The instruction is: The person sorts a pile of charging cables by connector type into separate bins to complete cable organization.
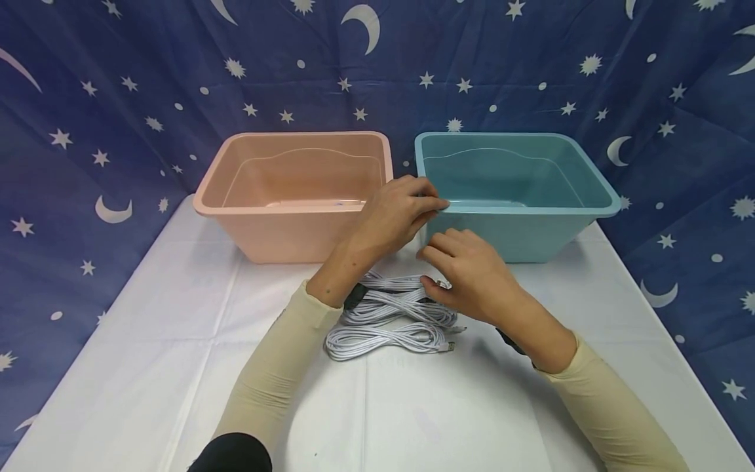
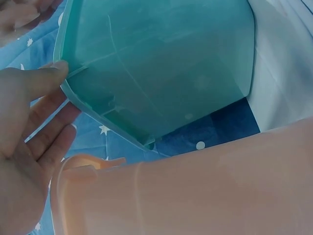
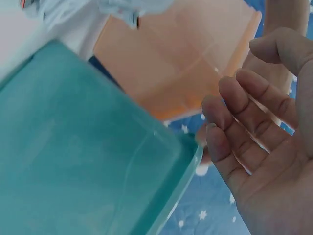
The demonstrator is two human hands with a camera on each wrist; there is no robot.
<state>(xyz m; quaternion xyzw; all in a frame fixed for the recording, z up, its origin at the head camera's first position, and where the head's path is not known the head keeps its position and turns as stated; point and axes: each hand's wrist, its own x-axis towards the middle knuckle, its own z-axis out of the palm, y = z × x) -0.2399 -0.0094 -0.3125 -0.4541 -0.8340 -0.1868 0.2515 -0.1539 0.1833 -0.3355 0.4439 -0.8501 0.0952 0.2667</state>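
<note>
At the front left corner of the teal plastic bin (image 1: 531,233), my left hand (image 1: 398,213) pinches the rim. The left wrist view has the thumb (image 2: 51,76) against that rim, with the other fingers spread beside it. My right hand (image 1: 472,272) hovers in front of the same bin, fingers loosely bent and holding nothing; its bare palm (image 3: 274,191) faces the right wrist camera. Below both hands, several coiled bundles of white cable (image 1: 383,337) with USB plugs lie on the table, partly hidden by the left wrist and right hand.
A peach plastic bin (image 1: 277,236) stands left of the teal one, a narrow gap between them. Both sit at the back of a table with a white cloth (image 1: 147,367). Behind hangs a dark blue curtain (image 1: 307,85) with moons and stars.
</note>
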